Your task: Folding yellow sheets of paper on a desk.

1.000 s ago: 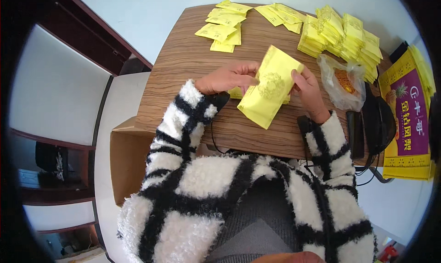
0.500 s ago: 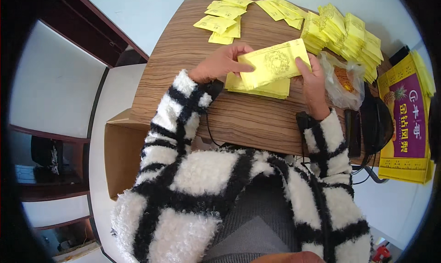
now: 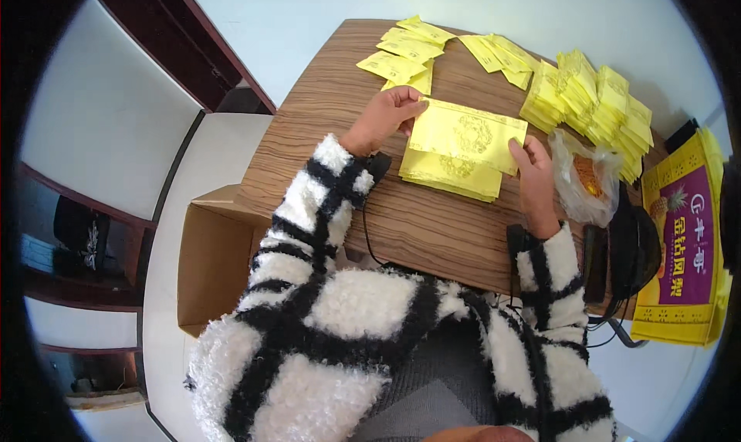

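A flat yellow packet (image 3: 472,132) with a round printed emblem is stretched between my two hands. My left hand (image 3: 390,119) pinches its upper left corner between thumb and fingers. At its lower right corner, my right hand (image 3: 536,178) grips it, thumb on top. Right below lies a neat pile of matching yellow packets (image 3: 451,181) on the brown wood-grain table (image 3: 309,145). The held packet covers the upper part of this pile; whether the two touch I cannot tell.
Fanned packets (image 3: 409,52) lie at the far left, more (image 3: 502,56) at the far middle, with thick stacks (image 3: 590,102) at far right. A clear plastic bag of orange rubber bands (image 3: 588,178) sits right of my hand. Beyond are a yellow-purple bag (image 3: 683,241) and a cardboard box (image 3: 220,264), lower left.
The packet has turned from rising at its right end to sloping down slightly there. My left hand has shifted to its upper left corner, my right to the lower right. The whole view has shifted.
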Motion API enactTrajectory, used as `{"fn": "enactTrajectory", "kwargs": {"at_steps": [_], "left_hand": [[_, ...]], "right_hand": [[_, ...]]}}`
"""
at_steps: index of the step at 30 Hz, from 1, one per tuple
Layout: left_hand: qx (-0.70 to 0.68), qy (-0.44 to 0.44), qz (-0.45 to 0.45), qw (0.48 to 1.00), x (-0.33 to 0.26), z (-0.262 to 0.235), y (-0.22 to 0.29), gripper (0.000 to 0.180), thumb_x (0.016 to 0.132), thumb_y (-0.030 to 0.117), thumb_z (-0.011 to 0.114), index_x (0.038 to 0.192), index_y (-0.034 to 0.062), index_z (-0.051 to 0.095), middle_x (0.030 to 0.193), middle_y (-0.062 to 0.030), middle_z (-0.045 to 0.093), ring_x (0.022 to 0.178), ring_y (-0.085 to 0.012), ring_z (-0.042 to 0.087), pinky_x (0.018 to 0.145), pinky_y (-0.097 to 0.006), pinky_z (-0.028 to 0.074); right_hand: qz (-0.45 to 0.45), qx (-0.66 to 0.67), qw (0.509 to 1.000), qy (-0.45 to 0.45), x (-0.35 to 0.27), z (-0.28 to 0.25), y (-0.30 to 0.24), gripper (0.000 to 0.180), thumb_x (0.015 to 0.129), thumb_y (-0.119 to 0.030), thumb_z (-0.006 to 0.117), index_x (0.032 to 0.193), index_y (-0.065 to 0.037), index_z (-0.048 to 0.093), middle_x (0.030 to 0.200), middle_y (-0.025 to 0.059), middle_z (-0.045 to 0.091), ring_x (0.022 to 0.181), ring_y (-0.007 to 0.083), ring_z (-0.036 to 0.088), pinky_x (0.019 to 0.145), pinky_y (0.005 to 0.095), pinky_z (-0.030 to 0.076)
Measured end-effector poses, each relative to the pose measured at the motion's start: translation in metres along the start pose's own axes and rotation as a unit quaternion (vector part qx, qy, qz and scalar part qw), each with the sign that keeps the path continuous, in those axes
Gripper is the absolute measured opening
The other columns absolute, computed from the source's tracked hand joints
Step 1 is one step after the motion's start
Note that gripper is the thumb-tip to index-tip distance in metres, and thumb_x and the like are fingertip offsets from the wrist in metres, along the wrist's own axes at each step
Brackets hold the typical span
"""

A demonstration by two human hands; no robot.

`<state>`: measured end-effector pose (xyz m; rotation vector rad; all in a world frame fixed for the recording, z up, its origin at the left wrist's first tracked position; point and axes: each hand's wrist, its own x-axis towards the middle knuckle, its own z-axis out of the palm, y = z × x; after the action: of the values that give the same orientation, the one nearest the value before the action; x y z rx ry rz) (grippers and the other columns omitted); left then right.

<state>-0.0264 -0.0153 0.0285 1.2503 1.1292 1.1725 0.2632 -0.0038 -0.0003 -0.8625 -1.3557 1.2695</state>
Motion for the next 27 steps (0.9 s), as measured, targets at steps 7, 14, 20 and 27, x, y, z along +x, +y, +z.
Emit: {"fn": "enactTrajectory", "kwargs": {"at_steps": [7, 14, 20, 27], "left_hand": [[0.041, 0.015, 0.001, 0.999, -0.046, -0.014, 0.027, 0.014, 0.098, 0.022, 0.057, 0.091, 0.0104, 0.06, 0.076, 0.0052, 0.056, 0.066, -0.0038, 0.049, 0.058, -0.02, 0.043], [0.006, -0.009, 0.014, 1.0, -0.076, -0.021, 0.044, 0.016, 0.098, 0.022, 0.059, 0.087, 0.0107, 0.059, 0.075, 0.006, 0.056, 0.065, -0.0036, 0.049, 0.058, -0.02, 0.043], [-0.025, -0.036, 0.042, 0.998, -0.05, -0.006, 0.003, 0.019, 0.097, 0.024, 0.059, 0.088, 0.0078, 0.062, 0.071, 0.0041, 0.057, 0.06, -0.0061, 0.05, 0.055, -0.022, 0.042], [0.079, -0.018, -0.005, 0.997, 0.003, -0.022, -0.035, 0.02, 0.097, 0.026, 0.059, 0.092, 0.0071, 0.065, 0.076, 0.0031, 0.06, 0.067, -0.0052, 0.051, 0.062, -0.022, 0.043]], "right_hand": [[-0.028, -0.11, 0.994, -0.004, -0.039, 0.039, -0.044, 0.022, 0.099, -0.02, 0.053, 0.08, -0.009, 0.05, 0.071, -0.006, 0.037, 0.064, 0.0049, 0.036, 0.056, 0.0243, 0.031], [-0.03, -0.1, 0.994, -0.026, -0.058, 0.04, -0.055, 0.03, 0.099, -0.019, 0.053, 0.075, -0.007, 0.039, 0.073, -0.0042, 0.032, 0.067, 0.0067, 0.031, 0.059, 0.0262, 0.029], [-0.063, -0.17, 0.983, 0.019, -0.067, 0.029, -0.046, 0.028, 0.098, -0.022, 0.054, 0.078, -0.004, 0.046, 0.073, -0.0029, 0.038, 0.069, 0.008, 0.036, 0.061, 0.0263, 0.033], [-0.057, -0.17, 0.984, 0.009, -0.006, 0.005, 0.02, 0.021, 0.098, -0.02, 0.055, 0.101, 0.001, 0.061, 0.09, 0.0021, 0.057, 0.083, 0.0116, 0.052, 0.076, 0.0263, 0.043]]}}
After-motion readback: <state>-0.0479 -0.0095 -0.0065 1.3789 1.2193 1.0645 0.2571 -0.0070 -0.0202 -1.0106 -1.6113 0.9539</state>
